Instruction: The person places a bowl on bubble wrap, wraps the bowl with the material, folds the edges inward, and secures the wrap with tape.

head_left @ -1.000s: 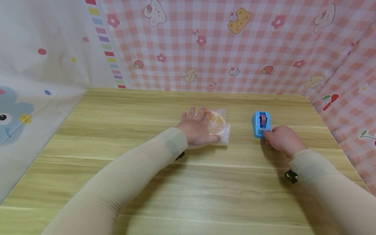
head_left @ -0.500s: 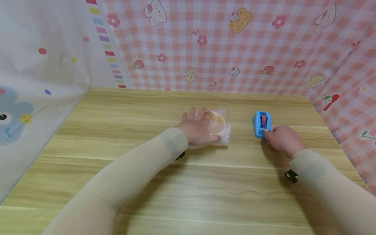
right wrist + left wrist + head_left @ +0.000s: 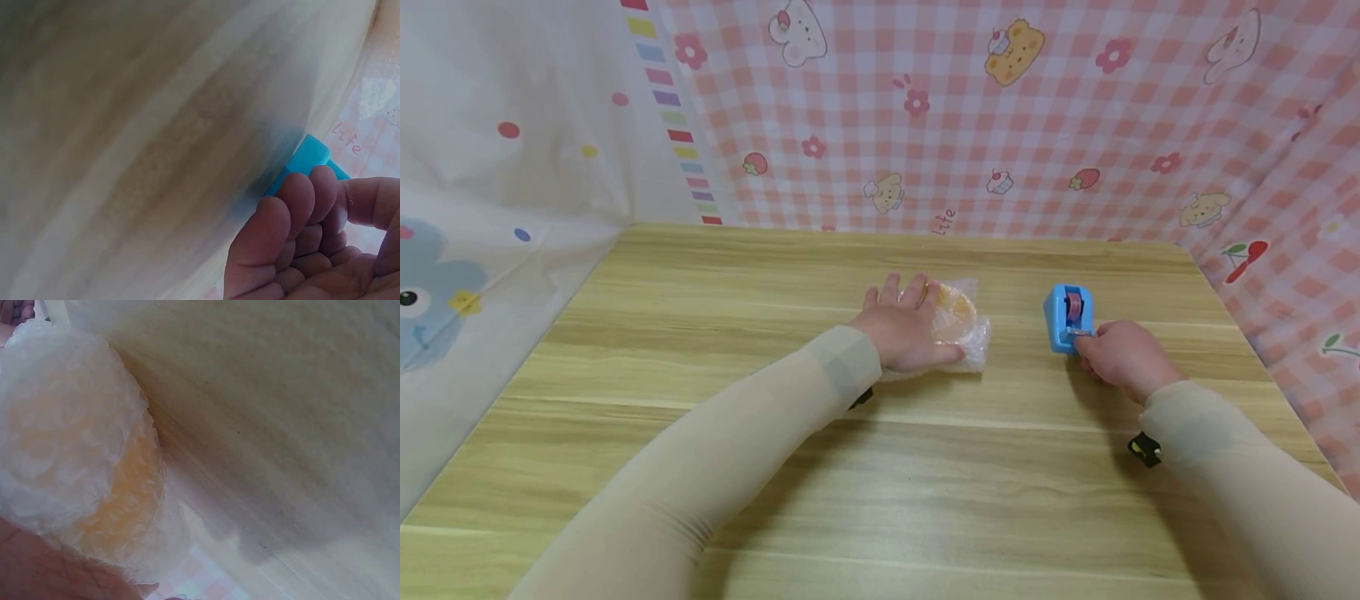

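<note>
My left hand (image 3: pixel 901 333) lies with spread fingers on a bubble-wrapped package (image 3: pixel 964 323), and something round and orange-yellow shows through the wrap. Up close in the left wrist view, the bubble wrap (image 3: pixel 56 431) fills the left side, with the palm (image 3: pixel 44 569) behind it. To the right stands a blue tape dispenser (image 3: pixel 1056 321) holding a pinkish tape roll (image 3: pixel 1074 305). At its front edge my right hand (image 3: pixel 1126 354) pinches the tape end between thumb and forefinger. In the right wrist view its curled fingers partly hide the dispenser (image 3: pixel 307 155).
Both the package and the dispenser rest on a wood-grain table (image 3: pixel 880 500). A pink checked cloth (image 3: pixel 850 100) rises behind the table's far edge, and a white printed cloth (image 3: pixel 550 192) hangs on the left.
</note>
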A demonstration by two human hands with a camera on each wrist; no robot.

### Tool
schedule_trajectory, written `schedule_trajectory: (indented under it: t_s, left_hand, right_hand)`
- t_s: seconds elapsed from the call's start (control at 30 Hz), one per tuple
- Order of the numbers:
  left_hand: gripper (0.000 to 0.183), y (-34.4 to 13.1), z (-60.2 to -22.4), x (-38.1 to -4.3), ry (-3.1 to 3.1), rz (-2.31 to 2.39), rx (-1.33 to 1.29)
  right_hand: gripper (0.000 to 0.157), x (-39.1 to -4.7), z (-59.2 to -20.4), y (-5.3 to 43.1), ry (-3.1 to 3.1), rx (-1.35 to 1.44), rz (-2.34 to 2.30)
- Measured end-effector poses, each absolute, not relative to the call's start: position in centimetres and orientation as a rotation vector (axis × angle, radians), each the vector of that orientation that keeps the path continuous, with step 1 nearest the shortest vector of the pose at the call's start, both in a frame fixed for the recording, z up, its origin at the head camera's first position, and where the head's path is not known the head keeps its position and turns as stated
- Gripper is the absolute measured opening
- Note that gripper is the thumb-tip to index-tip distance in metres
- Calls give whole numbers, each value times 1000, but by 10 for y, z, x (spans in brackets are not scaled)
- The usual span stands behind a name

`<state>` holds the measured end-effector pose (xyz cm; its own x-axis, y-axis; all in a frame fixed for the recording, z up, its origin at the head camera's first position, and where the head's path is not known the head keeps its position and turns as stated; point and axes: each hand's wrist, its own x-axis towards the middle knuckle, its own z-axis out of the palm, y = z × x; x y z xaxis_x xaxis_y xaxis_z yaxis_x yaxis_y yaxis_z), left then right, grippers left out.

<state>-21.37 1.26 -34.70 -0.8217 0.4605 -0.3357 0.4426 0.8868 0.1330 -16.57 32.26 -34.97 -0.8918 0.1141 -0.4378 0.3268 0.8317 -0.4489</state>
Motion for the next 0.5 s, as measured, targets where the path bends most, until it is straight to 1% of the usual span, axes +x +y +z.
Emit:
schedule_trajectory:
  t_s: [0.5]
  left_hand:
    - [113, 13, -346, -214, 2692, 59, 667]
  right_hand:
    - [37, -167, -351, 325, 2615, 311, -726]
